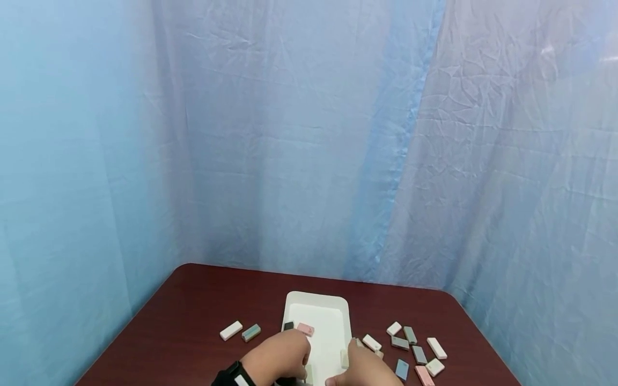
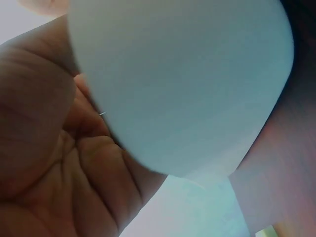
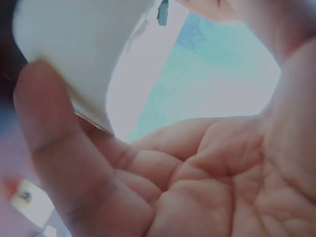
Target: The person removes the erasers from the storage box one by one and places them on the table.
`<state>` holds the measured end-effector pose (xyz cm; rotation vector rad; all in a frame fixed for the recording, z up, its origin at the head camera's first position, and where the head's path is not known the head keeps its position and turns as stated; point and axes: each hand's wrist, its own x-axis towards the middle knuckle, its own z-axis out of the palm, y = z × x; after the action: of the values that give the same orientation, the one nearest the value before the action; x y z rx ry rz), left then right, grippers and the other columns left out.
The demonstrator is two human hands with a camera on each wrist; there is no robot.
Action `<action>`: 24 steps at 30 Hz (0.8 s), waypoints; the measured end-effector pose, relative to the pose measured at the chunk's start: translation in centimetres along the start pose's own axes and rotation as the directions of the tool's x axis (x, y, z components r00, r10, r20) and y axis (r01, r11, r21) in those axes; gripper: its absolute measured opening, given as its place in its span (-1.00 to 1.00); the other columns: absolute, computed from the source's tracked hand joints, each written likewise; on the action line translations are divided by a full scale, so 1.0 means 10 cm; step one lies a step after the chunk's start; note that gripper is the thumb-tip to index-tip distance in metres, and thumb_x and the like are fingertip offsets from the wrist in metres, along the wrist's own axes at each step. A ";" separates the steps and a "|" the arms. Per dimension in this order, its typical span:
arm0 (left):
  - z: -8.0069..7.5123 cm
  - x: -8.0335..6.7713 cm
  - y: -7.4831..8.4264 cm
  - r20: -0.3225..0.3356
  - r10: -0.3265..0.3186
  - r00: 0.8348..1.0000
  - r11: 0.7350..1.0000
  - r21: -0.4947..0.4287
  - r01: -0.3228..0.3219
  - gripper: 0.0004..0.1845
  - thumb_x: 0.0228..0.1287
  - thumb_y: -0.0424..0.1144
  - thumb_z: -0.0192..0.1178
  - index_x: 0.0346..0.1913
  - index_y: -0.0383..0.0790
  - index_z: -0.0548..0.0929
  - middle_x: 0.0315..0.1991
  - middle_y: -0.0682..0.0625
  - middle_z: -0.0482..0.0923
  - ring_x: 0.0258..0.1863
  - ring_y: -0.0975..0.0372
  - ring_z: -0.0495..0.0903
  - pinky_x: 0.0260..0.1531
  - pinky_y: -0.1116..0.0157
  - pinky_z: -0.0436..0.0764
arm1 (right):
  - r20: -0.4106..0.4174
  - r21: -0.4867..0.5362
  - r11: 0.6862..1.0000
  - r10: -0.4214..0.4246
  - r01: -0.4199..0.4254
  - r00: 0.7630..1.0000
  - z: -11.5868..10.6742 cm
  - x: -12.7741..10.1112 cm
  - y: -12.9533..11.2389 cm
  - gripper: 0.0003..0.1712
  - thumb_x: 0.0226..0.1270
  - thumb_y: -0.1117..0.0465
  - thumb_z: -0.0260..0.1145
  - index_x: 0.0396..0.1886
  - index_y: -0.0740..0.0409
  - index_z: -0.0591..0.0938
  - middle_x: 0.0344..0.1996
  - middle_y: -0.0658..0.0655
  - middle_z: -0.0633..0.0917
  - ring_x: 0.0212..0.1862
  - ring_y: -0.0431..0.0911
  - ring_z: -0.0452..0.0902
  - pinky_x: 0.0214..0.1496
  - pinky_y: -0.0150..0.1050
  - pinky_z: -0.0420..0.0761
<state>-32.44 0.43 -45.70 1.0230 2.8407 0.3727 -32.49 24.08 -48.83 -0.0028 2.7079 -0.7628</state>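
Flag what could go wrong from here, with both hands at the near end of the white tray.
1. The left hand and right hand crowd the near end of the white tray; a nudge could slide it and shift the pink block and dark block inside.
2. Loose blocks lie right beside the right hand; a sweep of the wrist might scatter them toward the table edge.

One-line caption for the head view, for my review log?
Both hands, left hand and right hand, at the near end of a white tray on a dark red table, small colored blocks scattered around.
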 end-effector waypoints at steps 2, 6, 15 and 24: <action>0.02 0.00 -0.01 -0.010 -0.007 1.000 1.000 0.006 0.007 -0.57 0.09 -0.21 0.53 -0.79 -0.02 0.54 -0.85 0.27 0.13 -0.75 0.36 0.09 -0.68 0.37 0.16 | -0.022 -0.006 1.000 -0.011 0.010 1.000 -0.07 -0.15 -0.21 0.32 -0.03 -0.21 0.74 0.47 0.60 0.36 0.37 0.65 0.48 0.33 0.55 0.48 0.20 0.51 0.49; 0.05 -0.01 -0.02 0.005 -0.012 1.000 0.999 -0.033 0.012 -0.58 0.08 -0.23 0.52 -0.79 -0.03 0.55 -0.86 0.26 0.12 -0.76 0.36 0.07 -0.69 0.37 0.13 | -0.012 -0.058 0.998 0.016 -0.017 1.000 -0.12 -0.23 -0.38 0.19 0.08 -0.15 0.71 0.41 0.62 0.42 0.30 0.62 0.56 0.27 0.49 0.56 0.24 0.53 0.47; -0.02 -0.02 -0.01 -0.003 -0.024 1.000 1.000 -0.020 0.024 -0.54 0.09 -0.24 0.51 -0.82 -0.01 0.49 -0.86 0.26 0.08 -0.76 0.34 0.05 -0.69 0.36 0.12 | 0.028 0.004 1.000 -0.016 0.015 0.999 -0.15 -0.24 -0.29 0.25 0.12 -0.13 0.70 0.54 0.53 0.30 0.47 0.62 0.38 0.48 0.60 0.26 0.36 0.67 0.13; 0.02 -0.03 -0.05 -0.013 -0.018 1.000 1.000 -0.008 0.018 -0.43 0.04 -0.29 0.49 -0.83 0.01 0.28 -0.83 0.26 -0.08 -0.74 0.34 -0.11 -0.68 0.35 0.01 | 0.166 -0.025 0.999 -0.036 0.040 0.986 0.00 0.05 0.07 0.55 -0.10 -0.41 0.66 0.62 0.48 0.16 0.20 0.30 0.69 0.13 0.19 0.70 0.04 0.19 0.69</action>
<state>-32.49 -0.15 -46.01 0.9961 2.8555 0.3897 -32.93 24.61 -49.38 -0.1194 2.5674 -0.7023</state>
